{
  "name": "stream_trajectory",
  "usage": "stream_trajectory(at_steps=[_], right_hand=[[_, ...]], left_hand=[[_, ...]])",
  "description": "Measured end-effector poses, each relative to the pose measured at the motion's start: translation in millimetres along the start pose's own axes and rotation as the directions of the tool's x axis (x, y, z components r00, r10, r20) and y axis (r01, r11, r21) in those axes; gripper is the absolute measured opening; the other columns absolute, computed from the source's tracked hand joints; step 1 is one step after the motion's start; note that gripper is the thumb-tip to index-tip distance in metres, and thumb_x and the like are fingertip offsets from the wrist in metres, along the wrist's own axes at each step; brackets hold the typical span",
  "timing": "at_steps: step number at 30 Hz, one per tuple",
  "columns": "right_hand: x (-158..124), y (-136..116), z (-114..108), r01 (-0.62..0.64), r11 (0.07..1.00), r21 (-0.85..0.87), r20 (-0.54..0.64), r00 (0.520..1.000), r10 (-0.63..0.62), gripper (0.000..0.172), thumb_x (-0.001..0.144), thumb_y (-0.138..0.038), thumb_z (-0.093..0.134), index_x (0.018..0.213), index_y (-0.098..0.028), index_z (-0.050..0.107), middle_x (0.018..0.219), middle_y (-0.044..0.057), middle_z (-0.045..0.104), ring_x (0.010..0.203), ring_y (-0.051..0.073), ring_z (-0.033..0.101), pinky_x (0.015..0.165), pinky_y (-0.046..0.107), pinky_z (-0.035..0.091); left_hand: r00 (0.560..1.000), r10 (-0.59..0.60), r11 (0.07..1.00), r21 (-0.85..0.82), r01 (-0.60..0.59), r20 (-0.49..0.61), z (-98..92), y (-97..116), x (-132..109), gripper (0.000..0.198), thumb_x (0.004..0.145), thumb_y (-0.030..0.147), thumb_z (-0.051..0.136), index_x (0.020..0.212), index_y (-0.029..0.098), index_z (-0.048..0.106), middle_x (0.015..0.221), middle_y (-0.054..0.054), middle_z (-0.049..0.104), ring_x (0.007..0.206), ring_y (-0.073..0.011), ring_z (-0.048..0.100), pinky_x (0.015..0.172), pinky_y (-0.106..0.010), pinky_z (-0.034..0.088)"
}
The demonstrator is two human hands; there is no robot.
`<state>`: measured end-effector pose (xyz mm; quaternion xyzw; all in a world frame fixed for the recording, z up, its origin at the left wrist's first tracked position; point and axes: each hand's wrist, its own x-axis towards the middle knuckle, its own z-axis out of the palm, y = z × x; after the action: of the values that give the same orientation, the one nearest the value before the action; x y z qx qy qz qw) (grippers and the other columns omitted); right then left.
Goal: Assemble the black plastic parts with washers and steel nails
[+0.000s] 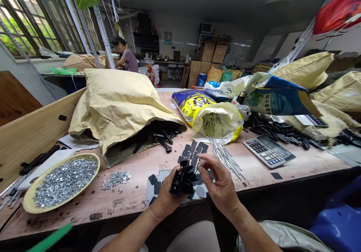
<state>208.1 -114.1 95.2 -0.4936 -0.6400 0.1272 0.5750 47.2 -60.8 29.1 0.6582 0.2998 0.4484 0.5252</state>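
Note:
My left hand [166, 197] is closed around a black plastic bracket part [182, 180], held just above the near edge of the wooden table [132, 195]. My right hand [221, 184] is beside it on the right, its thumb and fingers pinched at the part's upper right side; what they pinch is too small to name. Under both hands lies a pale sheet with black flat pads [194, 152] spread on it. A loose bunch of long metal pins [225, 156] lies just beyond my right hand.
A yellow dish of small silver nuts [63, 182] sits at left, a small heap of nuts [117, 177] beside it. A tan sack [118, 105] spills black parts. A bag of pins [216, 122], a calculator [267, 150], more sacks at right. A person [126, 58] works far back.

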Motion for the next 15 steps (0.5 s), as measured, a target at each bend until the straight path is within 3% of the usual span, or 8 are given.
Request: stream_trajectory(at_steps=[4,7,9,11,13,15], right_hand=[[-8.7,-3.4,3.0,0.074,0.996,-0.039,0.062,0.995,-0.072,0.034,0.093,-0.016,0.051,0.122,-0.033,0.056,0.097,0.002,0.063,0.084,0.016,0.06,0.08,0.031,0.05],[-14.1,-7.2,2.5,0.093,0.993,-0.069,0.127,0.988,-0.084,0.033,0.095,-0.021,0.048,0.124,-0.032,0.057,0.106,0.005,0.061,0.1,0.019,0.058,0.09,0.036,0.048],[-14.6,-1.6,-4.0,0.078,0.994,-0.073,0.19,0.98,-0.063,0.035,0.095,-0.032,0.048,0.13,-0.031,0.056,0.119,0.007,0.057,0.113,0.023,0.053,0.097,0.04,0.045],[-9.5,16.6,-18.4,-0.017,0.997,-0.081,0.192,0.981,0.033,0.042,0.094,-0.042,0.048,0.135,-0.029,0.052,0.125,0.008,0.056,0.116,0.025,0.053,0.097,0.041,0.045],[2.3,48.3,-40.3,-0.226,0.956,-0.188,0.072,0.967,0.243,0.045,0.095,-0.046,0.046,0.135,-0.027,0.051,0.121,0.008,0.061,0.109,0.023,0.058,0.09,0.038,0.049],[18.8,88.6,-65.7,-0.469,0.815,-0.341,-0.139,0.882,0.449,0.042,0.096,-0.044,0.044,0.131,-0.023,0.053,0.113,0.008,0.066,0.101,0.022,0.061,0.086,0.036,0.05]], left_hand=[[0.997,0.072,0.991,0.111,-0.074,0.023,-2.5,2.0,0.7,0.06,0.065,0.017,0.072,0.123,0.023,0.054,0.103,-0.004,0.07,0.088,-0.0233,0.066,0.083,-0.038,0.054],[0.99,0.135,0.986,0.092,-0.137,0.035,-3.2,-0.3,3.6,0.06,0.062,0.016,0.074,0.119,0.024,0.058,0.108,-0.005,0.07,0.095,-0.026,0.066,0.089,-0.041,0.053],[0.996,0.088,0.996,0.02,-0.088,-0.029,-4.2,-3.5,4.6,0.058,0.064,0.019,0.075,0.119,0.024,0.057,0.105,-0.005,0.071,0.093,-0.0261,0.068,0.088,-0.042,0.054],[0.997,0.004,0.998,-0.058,-0.008,-0.075,-5.9,-5.9,3.7,0.058,0.066,0.024,0.077,0.12,0.023,0.055,0.101,-0.005,0.071,0.089,-0.0254,0.07,0.085,-0.042,0.056],[0.998,-0.033,0.997,-0.074,0.029,-0.058,-7.9,-5.6,1.2,0.058,0.065,0.024,0.079,0.119,0.022,0.055,0.101,-0.006,0.071,0.09,-0.0259,0.07,0.085,-0.041,0.056],[0.999,-0.036,0.998,-0.057,0.034,-0.032,-9.0,-2.7,-1.6,0.056,0.066,0.024,0.079,0.117,0.022,0.056,0.101,-0.007,0.071,0.092,-0.0266,0.07,0.086,-0.041,0.056]])
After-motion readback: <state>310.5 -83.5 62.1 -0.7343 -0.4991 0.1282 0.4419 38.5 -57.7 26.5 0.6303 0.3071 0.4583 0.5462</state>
